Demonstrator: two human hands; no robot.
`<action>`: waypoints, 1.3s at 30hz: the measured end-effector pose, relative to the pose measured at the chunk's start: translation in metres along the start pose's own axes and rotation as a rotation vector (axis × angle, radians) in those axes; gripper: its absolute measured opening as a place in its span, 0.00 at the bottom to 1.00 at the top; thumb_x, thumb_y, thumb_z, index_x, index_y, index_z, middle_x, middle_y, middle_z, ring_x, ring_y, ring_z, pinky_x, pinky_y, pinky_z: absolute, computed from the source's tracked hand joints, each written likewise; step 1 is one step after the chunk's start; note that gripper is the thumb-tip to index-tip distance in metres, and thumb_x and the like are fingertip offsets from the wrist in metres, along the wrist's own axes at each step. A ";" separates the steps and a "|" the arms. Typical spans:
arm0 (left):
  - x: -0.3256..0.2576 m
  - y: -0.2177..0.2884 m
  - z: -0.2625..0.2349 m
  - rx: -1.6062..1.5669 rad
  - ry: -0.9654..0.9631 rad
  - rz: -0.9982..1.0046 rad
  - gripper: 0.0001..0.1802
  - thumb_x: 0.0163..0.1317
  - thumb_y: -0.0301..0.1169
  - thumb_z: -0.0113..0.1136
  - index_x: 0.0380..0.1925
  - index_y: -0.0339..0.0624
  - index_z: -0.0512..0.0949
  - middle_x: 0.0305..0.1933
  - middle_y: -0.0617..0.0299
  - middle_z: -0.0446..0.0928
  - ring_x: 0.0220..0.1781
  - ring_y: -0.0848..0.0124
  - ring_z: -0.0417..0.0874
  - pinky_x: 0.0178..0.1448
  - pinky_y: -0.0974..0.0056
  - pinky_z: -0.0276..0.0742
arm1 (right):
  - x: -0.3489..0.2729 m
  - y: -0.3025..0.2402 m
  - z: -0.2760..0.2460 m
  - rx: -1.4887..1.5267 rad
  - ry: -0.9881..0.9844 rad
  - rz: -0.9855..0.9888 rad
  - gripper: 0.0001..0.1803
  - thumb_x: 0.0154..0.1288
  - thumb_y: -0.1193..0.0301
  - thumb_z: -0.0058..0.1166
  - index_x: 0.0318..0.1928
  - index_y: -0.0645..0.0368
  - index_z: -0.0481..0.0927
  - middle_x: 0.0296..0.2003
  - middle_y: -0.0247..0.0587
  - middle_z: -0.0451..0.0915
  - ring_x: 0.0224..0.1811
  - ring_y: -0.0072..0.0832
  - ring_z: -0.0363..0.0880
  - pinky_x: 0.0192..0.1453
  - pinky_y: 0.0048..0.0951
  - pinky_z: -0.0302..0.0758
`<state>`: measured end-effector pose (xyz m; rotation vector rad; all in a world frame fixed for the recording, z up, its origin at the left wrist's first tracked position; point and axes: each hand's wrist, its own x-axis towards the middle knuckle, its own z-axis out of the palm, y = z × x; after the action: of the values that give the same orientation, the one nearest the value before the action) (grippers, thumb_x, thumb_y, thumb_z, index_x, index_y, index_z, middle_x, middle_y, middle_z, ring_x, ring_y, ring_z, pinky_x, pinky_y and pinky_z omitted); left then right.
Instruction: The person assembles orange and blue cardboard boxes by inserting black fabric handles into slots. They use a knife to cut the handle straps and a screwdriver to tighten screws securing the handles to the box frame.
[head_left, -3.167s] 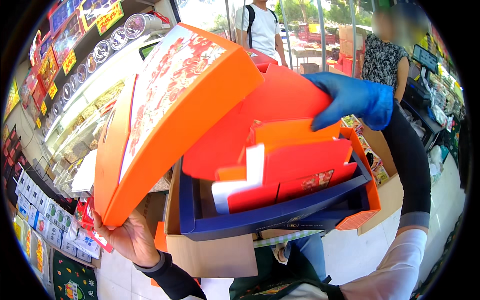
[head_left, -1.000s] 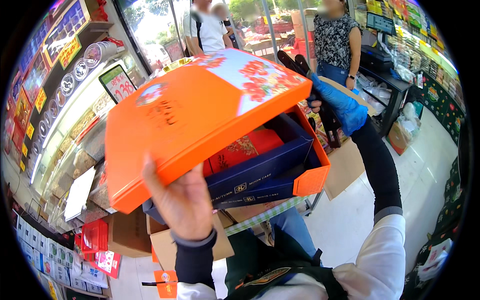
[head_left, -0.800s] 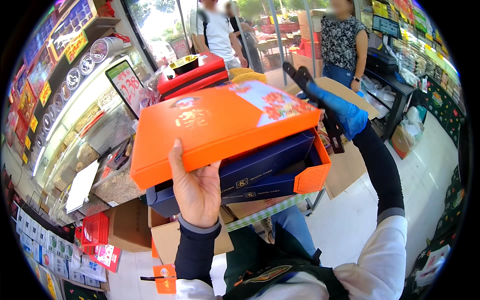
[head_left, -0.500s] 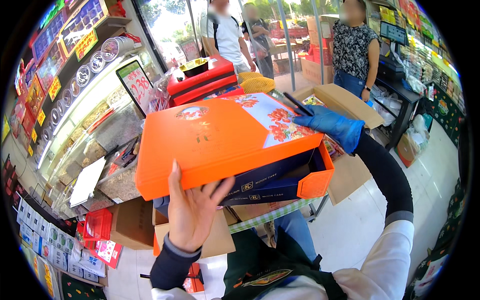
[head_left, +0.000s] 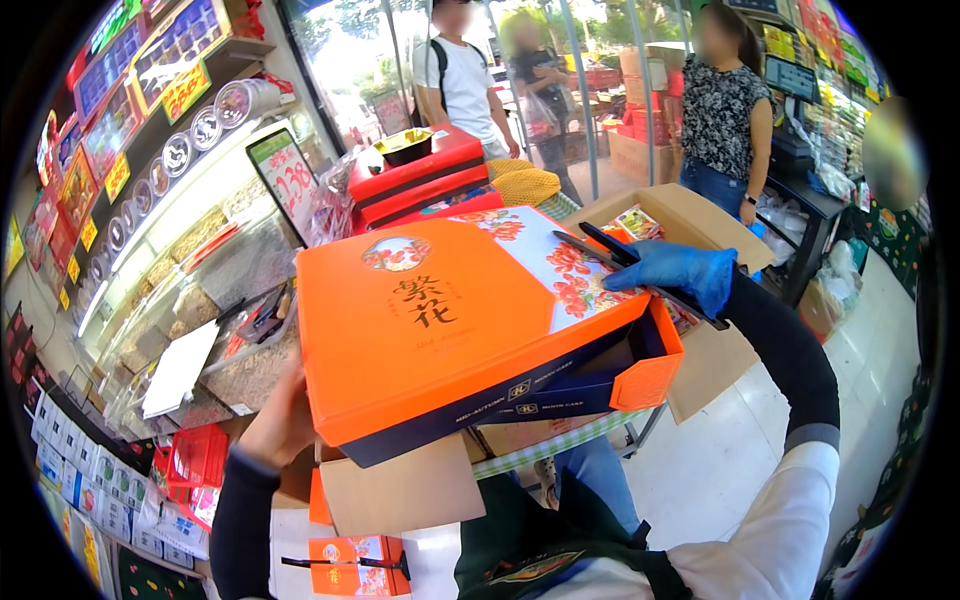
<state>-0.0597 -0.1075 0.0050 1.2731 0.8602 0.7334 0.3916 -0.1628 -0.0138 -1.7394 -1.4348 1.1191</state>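
Note:
A large orange mooncake gift box (head_left: 400, 360) with a flower print and dark navy sides is in front of me, slightly tilted. My bare left hand (head_left: 283, 415) is against its left side, gripping it there; the fingertips are hidden by the box. My right hand (head_left: 680, 275), in a blue glove, is closed round black tongs (head_left: 600, 247) and rests at the box's right edge. Under the upper box, an orange-ended navy tray (head_left: 648, 372) sticks out to the right.
An open cardboard box (head_left: 700, 215) stands behind my right hand. Stacked red boxes (head_left: 420, 185) hold a black bowl (head_left: 404, 146). Display bins line the left, beside a price sign (head_left: 283, 180). An orange box with a handle (head_left: 360, 565) lies on the floor. Several people stand beyond.
My left hand has moved from the box's front edge to its left side. The lid has come down over the navy front and shifted slightly right. The tongs now show more fully.

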 end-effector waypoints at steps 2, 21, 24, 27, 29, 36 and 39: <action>0.025 0.010 0.017 -0.068 -0.051 0.010 0.37 0.60 0.58 0.45 0.59 0.41 0.62 0.57 0.56 0.70 0.55 0.65 0.75 0.57 0.60 0.72 | 0.006 0.022 -0.004 0.048 0.027 -0.162 0.19 0.55 0.63 0.60 0.43 0.61 0.74 0.27 0.28 0.70 0.31 0.14 0.63 0.33 0.16 0.59; -0.079 -0.020 -0.108 -0.032 0.407 1.010 0.22 0.55 0.37 0.58 0.47 0.38 0.68 0.46 0.53 0.74 0.48 0.63 0.77 0.52 0.61 0.75 | 0.054 -0.189 0.087 0.112 0.036 -0.705 0.20 0.59 0.58 0.56 0.44 0.60 0.76 0.20 0.21 0.65 0.17 0.06 0.62 0.21 0.07 0.59; -0.114 -0.034 -0.172 1.070 1.042 1.092 0.27 0.51 0.32 0.62 0.51 0.36 0.65 0.51 0.51 0.72 0.53 0.63 0.74 0.57 0.62 0.70 | 0.081 -0.237 0.136 0.185 -0.161 -0.785 0.19 0.60 0.57 0.55 0.45 0.59 0.76 0.22 0.21 0.63 0.20 0.06 0.58 0.24 0.08 0.57; -0.135 -0.017 -0.200 -0.610 0.465 0.899 0.25 0.57 0.38 0.54 0.51 0.35 0.66 0.50 0.49 0.74 0.52 0.59 0.76 0.56 0.58 0.72 | 0.091 -0.264 0.170 0.067 -0.010 -0.798 0.21 0.57 0.52 0.57 0.38 0.58 0.78 0.16 0.21 0.61 0.17 0.08 0.56 0.19 0.13 0.52; -0.138 -0.011 -0.223 -0.565 0.597 0.918 0.25 0.60 0.42 0.48 0.51 0.35 0.67 0.51 0.48 0.74 0.51 0.57 0.77 0.54 0.56 0.74 | 0.097 -0.265 0.164 -0.029 0.029 -0.700 0.21 0.56 0.52 0.56 0.36 0.59 0.78 0.15 0.22 0.63 0.15 0.09 0.56 0.19 0.14 0.53; -0.086 0.002 -0.361 -0.489 0.951 1.021 0.25 0.53 0.40 0.60 0.47 0.37 0.67 0.48 0.55 0.73 0.47 0.63 0.76 0.49 0.58 0.75 | 0.062 -0.173 0.122 -0.136 0.160 -0.451 0.18 0.58 0.60 0.53 0.43 0.60 0.75 0.22 0.30 0.73 0.15 0.14 0.63 0.20 0.15 0.59; -0.047 0.009 -0.374 -0.497 1.578 1.110 0.38 0.46 0.36 0.68 0.54 0.33 0.60 0.50 0.48 0.71 0.46 0.61 0.75 0.46 0.56 0.78 | 0.044 -0.139 0.116 -0.133 0.018 -0.257 0.25 0.60 0.63 0.51 0.56 0.61 0.67 0.28 0.33 0.74 0.19 0.16 0.69 0.23 0.16 0.67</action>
<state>-0.4070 0.0385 -0.0088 0.3908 0.9435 2.8192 0.2277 -0.0952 0.0442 -1.5920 -1.6992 0.8879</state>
